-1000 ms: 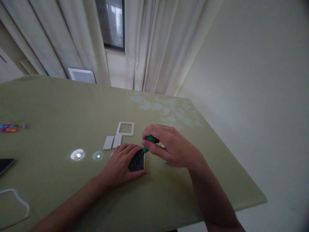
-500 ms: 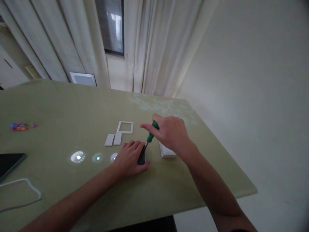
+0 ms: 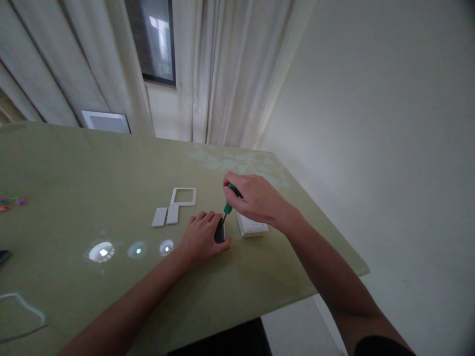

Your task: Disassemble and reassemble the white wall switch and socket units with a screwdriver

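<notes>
My left hand (image 3: 200,238) lies over a small dark part (image 3: 219,233) on the green table (image 3: 111,173), thumb and fingers pressing it down. My right hand (image 3: 252,198) is closed round a green-handled screwdriver (image 3: 229,201), held nearly upright with its tip down on the dark part. A white switch body (image 3: 252,227) rests on the table just under my right wrist. A white square frame (image 3: 183,197) and two small white rocker plates (image 3: 166,216) lie to the left of my hands.
Three bright light spots (image 3: 138,249) shine on the tabletop left of my left hand. A thin white cord loop (image 3: 22,309) lies at the near left. Small coloured bits (image 3: 11,202) sit at the far left edge. Curtains and a wall stand behind the table.
My right hand has raised the screwdriver from a low slant to nearly upright. The white switch body has come into view under my right wrist. The camera has swung right.
</notes>
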